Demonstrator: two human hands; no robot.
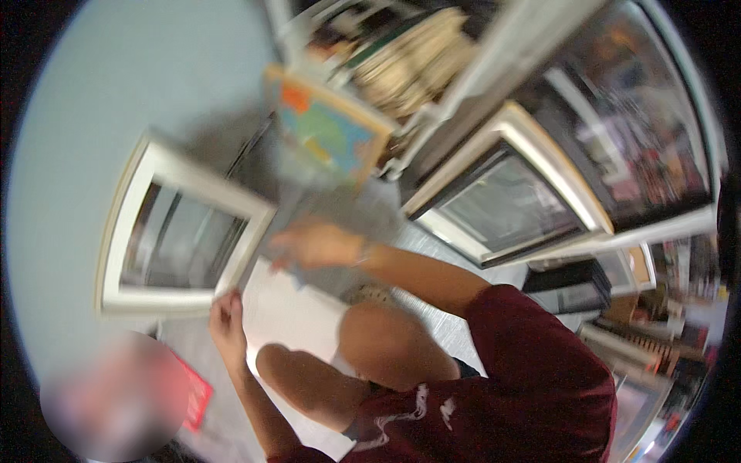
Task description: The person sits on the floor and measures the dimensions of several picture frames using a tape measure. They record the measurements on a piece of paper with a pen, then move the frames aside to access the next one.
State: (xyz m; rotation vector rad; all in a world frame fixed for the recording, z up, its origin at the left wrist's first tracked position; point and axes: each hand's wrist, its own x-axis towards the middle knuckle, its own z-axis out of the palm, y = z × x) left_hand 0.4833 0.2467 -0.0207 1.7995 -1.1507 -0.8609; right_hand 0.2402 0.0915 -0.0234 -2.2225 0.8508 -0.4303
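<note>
A white picture frame [127,231] with a glassy, reflecting centre stands tilted against the pale wall at the left. At its lower right corner my left hand [227,315] has its fingers closed on the edge. My right hand [318,242] is smeared by motion beside the frame's right corner, apparently apart from it. How its fingers are set cannot be made out. Below the right hand, in front of my knees, lies a flat white sheet or board [282,309].
A colourful picture [324,131] leans at the back. To the right, another light-edged frame [494,139] leans against a large dark glazed panel [625,116]. A black box [571,285] sits near it. Crowded shelves [417,62] rise behind. At lower left is a red item [191,390].
</note>
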